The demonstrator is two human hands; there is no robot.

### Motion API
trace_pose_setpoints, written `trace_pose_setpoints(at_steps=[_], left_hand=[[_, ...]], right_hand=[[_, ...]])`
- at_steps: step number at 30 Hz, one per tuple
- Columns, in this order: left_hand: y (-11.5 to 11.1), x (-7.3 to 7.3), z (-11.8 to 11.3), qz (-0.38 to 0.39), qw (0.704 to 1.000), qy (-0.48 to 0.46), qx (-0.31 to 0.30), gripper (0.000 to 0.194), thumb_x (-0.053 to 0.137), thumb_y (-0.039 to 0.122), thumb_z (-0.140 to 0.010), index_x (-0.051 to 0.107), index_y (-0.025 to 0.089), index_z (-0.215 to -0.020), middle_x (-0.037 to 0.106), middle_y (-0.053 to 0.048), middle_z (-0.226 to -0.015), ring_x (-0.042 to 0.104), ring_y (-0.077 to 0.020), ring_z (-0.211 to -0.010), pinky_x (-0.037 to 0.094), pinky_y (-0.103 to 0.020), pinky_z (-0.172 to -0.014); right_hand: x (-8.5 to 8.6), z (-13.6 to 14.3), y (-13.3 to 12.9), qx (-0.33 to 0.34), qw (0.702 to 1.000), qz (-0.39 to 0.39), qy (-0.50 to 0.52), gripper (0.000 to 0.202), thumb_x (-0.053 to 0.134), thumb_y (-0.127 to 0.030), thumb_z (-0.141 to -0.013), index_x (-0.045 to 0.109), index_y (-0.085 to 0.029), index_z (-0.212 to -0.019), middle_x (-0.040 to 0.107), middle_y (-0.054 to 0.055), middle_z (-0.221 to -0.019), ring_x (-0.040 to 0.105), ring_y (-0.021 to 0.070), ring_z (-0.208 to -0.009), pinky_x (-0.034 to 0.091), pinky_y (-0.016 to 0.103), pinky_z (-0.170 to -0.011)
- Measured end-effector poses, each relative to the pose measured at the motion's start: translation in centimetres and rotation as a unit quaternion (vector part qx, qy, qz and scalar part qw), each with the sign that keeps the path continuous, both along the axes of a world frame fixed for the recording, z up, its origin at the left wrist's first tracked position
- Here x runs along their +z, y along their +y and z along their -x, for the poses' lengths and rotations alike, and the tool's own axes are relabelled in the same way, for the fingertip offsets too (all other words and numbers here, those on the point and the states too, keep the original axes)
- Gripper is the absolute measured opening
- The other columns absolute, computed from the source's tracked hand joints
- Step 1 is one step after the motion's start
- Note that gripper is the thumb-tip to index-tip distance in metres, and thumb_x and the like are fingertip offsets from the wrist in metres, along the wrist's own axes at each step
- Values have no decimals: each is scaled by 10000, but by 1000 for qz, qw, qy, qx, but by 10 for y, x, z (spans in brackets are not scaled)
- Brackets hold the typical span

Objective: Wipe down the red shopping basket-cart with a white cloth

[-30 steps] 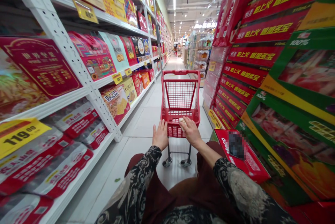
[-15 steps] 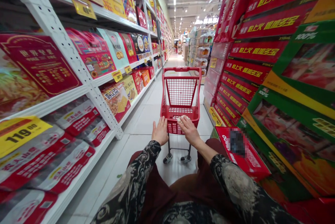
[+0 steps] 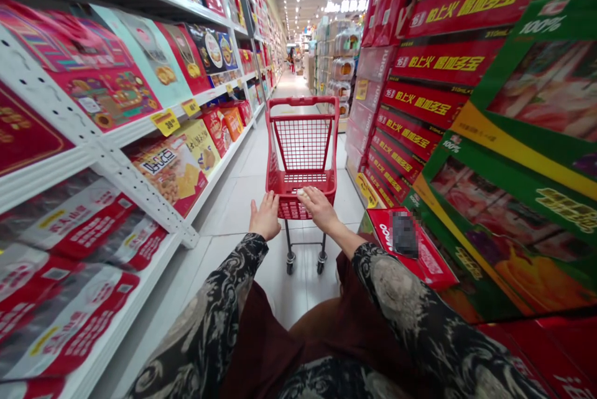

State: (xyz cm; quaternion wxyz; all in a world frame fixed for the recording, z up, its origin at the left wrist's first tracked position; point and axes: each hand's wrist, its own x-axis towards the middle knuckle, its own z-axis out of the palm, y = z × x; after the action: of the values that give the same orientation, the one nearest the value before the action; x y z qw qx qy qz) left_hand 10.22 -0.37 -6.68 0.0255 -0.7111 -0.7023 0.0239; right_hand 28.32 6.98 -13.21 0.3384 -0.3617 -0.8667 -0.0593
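A small red shopping cart (image 3: 334, 144) stands upright in front of me, with a mesh far panel and swivel wheels. I see only the red floor of its basket, partly covered by my hands. My left hand (image 3: 265, 217) rests on the near left corner of the rim, fingers stretched forward and thumb apart. On the near right part of the rim lies my right hand (image 3: 321, 209), palm down. A small white thing (image 3: 301, 192), perhaps crumpled tissue, pokes out at its thumb side, held under the fingers.
White shelving (image 3: 153, 132) with boxed foods and packs of bottles (image 3: 88, 219) lines the left. Stacked red drink cartons (image 3: 415, 97) and green fruit boxes (image 3: 508, 200) crowd the right. A red box (image 3: 433, 262) juts out near my right arm. The tiled aisle (image 3: 237, 200) runs ahead; a distant person (image 3: 291, 58) is there.
The cart and both hands have moved forward along the aisle; the left shelves slide back past me. My view has turned slightly right. Both hands keep their places on the rim.
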Motion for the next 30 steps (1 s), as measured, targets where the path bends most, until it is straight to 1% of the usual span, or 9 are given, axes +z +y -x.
trace_pose_setpoints(at_steps=[4,8,11,14,19,22,26,30], left_hand=[[14,1,1,-1,1000,-1,-4,815,538,199,-703,201,140,-1443,133,-113,-1547,152,-254,-1420,156,-554,-1124],[21,0,2,-13,1000,2,-16,809,526,215,-707,203,131,-1444,149,-109,-1545,148,-267,-1420,177,-564,-1119],[23,-3,5,-23,999,-1,-30,806,519,225,-708,205,118,-1443,162,-108,-1541,151,-268,-1419,180,-583,-1113],[24,-6,11,-28,999,-5,-42,803,520,235,-710,209,124,-1443,164,-103,-1539,157,-270,-1418,187,-596,-1107],[24,-11,21,-40,998,-14,-45,771,507,243,-733,216,129,-1439,175,-110,-1536,172,-264,-1415,199,-593,-1103],[24,-12,23,-49,997,-18,-50,749,506,239,-739,237,141,-1432,198,-110,-1531,190,-261,-1411,206,-585,-1103],[23,-13,24,-59,996,-28,-54,719,493,229,-752,255,150,-1426,220,-117,-1524,208,-260,-1406,218,-587,-1097],[23,-15,28,-69,994,-37,-70,692,457,179,-748,279,152,-1416,263,-117,-1509,238,-256,-1396,224,-591,-1094]], right_hand=[[-3,0,11,-2,1000,-1,12,391,472,-70,-885,586,-212,-1231,486,94,-1379,345,197,-1348,320,422,-1116],[-11,0,16,9,999,-18,39,376,461,-96,-901,578,-218,-1236,479,84,-1386,291,196,-1374,293,457,-1127],[-19,2,17,22,997,-33,62,369,446,-97,-909,585,-232,-1223,488,68,-1379,249,184,-1388,282,464,-1131],[-25,5,16,21,996,-44,69,369,433,-94,-915,588,-243,-1215,491,53,-1378,245,177,-1388,284,456,-1133],[-27,6,14,44,995,-68,60,363,401,-91,-928,591,-213,-1212,500,69,-1368,213,182,-1394,269,460,-1139],[-28,6,12,66,995,-64,42,385,381,-76,-931,567,-209,-1240,496,67,-1371,197,171,-1396,287,438,-1134],[-34,5,10,82,995,-56,24,388,377,-75,-934,552,-204,-1255,493,72,-1373,216,174,-1391,311,433,-1121],[-49,2,7,110,993,-47,-7,338,436,-98,-924,583,-191,-1214,529,85,-1339,302,191,-1365,355,438,-1094]])
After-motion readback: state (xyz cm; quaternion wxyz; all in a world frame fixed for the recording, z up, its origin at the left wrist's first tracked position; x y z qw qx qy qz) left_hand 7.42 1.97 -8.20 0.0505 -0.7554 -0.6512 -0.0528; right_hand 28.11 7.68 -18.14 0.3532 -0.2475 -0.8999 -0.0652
